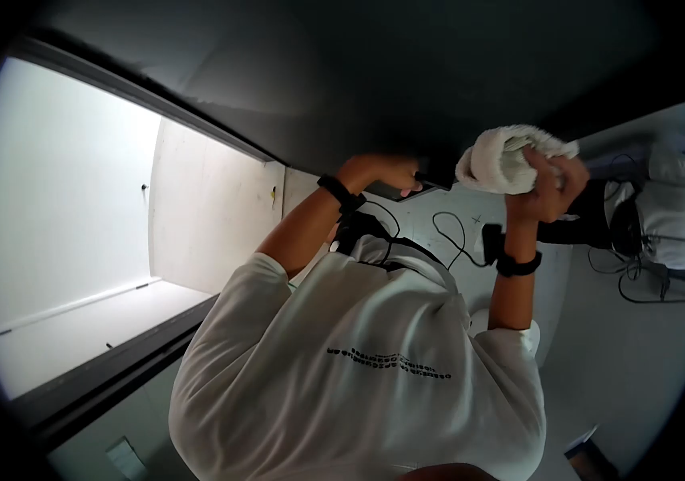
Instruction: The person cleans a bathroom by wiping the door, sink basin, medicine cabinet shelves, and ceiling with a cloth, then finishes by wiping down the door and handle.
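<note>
My left hand is closed around a slim black handle beside the underside of a large dark panel. What the handle belongs to is lost in shadow. To the right, my right hand grips a thick white fluffy cloth, folded or rolled into a loop, with the fingers partly inside the fold. The cloth is up near the dark panel; whether it touches it I cannot tell. Both wrists carry black straps, and a small black box sits by the right one.
A brightly lit white compartment with a black frame lies on the left. Black cables hang between my arms. At the right is what looks like another person in white clothing, with more cables around.
</note>
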The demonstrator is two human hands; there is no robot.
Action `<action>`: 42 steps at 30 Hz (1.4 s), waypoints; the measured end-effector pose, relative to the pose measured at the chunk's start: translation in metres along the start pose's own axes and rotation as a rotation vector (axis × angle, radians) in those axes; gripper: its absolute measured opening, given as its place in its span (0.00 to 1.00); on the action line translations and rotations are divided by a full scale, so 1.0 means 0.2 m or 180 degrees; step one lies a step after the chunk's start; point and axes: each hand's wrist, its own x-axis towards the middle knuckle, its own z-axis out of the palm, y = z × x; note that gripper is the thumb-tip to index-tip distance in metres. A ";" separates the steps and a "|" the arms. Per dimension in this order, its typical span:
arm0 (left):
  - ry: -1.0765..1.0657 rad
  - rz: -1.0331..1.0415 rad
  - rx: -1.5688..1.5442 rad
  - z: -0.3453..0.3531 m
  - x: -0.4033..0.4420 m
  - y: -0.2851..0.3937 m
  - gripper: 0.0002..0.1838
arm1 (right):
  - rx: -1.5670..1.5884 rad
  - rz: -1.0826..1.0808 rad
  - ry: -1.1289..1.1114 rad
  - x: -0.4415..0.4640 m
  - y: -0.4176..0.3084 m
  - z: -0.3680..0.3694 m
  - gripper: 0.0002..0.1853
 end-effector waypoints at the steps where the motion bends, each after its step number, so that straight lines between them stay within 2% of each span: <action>1: 0.0120 -0.0046 0.0079 0.01 0.00 -0.01 0.24 | 0.0057 0.0108 -0.0158 -0.09 -0.02 0.01 0.10; 4: 0.0281 -0.0029 0.0168 0.00 0.03 -0.02 0.24 | 0.0432 0.0613 -0.0523 -0.35 -0.05 0.07 0.08; 7: 0.0269 0.0020 0.0005 -0.03 0.03 -0.05 0.24 | 0.1223 0.1594 -0.0820 -0.42 -0.03 0.09 0.08; 10: 0.0380 -0.0131 0.0110 -0.05 0.04 -0.04 0.23 | 0.1133 0.1663 -0.0251 -0.27 -0.01 0.07 0.04; 12: 0.0377 -0.0239 0.0154 -0.05 0.01 -0.02 0.22 | 0.1227 0.1617 0.0382 -0.08 0.06 0.04 0.02; 13: 0.0433 -0.0276 0.0084 -0.04 0.00 -0.02 0.21 | 0.1326 0.1553 0.0775 -0.01 0.10 0.05 0.04; 14: 0.0501 -0.0311 0.0039 -0.05 0.00 -0.01 0.21 | 0.1633 0.1880 0.0765 -0.02 0.13 0.08 0.06; 17: 0.0993 -0.0156 0.0405 0.03 0.01 -0.01 0.19 | 0.2542 0.2867 0.0729 -0.03 0.23 0.13 0.24; 18: 0.1216 -0.0059 0.0615 0.05 -0.02 0.01 0.19 | 0.2221 0.2633 0.0140 -0.02 0.22 0.11 0.29; 20: 0.1198 -0.0103 0.0749 0.06 -0.05 0.05 0.19 | 0.1547 0.1946 -0.0865 -0.01 0.20 0.07 0.40; 22: 0.1185 -0.0182 0.0741 0.07 -0.06 0.08 0.20 | 0.1533 0.2436 -0.1425 -0.19 0.19 0.10 0.39; 25: 0.1158 -0.0303 0.0679 0.14 -0.03 0.02 0.21 | 0.2247 0.3162 -0.1629 -0.45 0.14 0.14 0.33; 26: 0.1228 -0.0330 0.0694 0.14 -0.02 0.00 0.21 | 0.2484 0.3406 -0.1673 -0.50 0.13 0.16 0.32; 28: 0.1358 -0.0339 0.0699 0.13 -0.02 0.01 0.22 | 0.2676 0.3354 -0.1693 -0.51 0.08 0.16 0.29; 30: 0.1492 -0.0311 0.0685 0.14 -0.04 0.05 0.23 | 0.2585 0.2749 -0.1639 -0.50 -0.02 0.13 0.28; 33: 0.1480 -0.0367 0.0515 0.13 -0.10 0.15 0.25 | 0.2725 0.3776 -0.1440 -0.52 -0.08 0.11 0.27; 35: 0.1413 -0.0440 0.0621 0.13 -0.12 0.16 0.24 | 0.2435 0.3429 -0.1434 -0.53 -0.04 0.11 0.29; 39: 0.1523 -0.0455 0.0791 0.12 -0.08 0.08 0.24 | 0.1810 0.2850 -0.1120 -0.25 -0.02 0.11 0.35; 40: 0.1636 -0.0313 0.0822 0.13 -0.09 0.06 0.24 | 0.2152 0.3184 -0.0810 -0.16 -0.02 0.11 0.36; 42: 0.1818 -0.0059 0.0875 0.13 -0.09 0.05 0.24 | 0.1988 0.3002 -0.0703 0.00 -0.03 0.07 0.38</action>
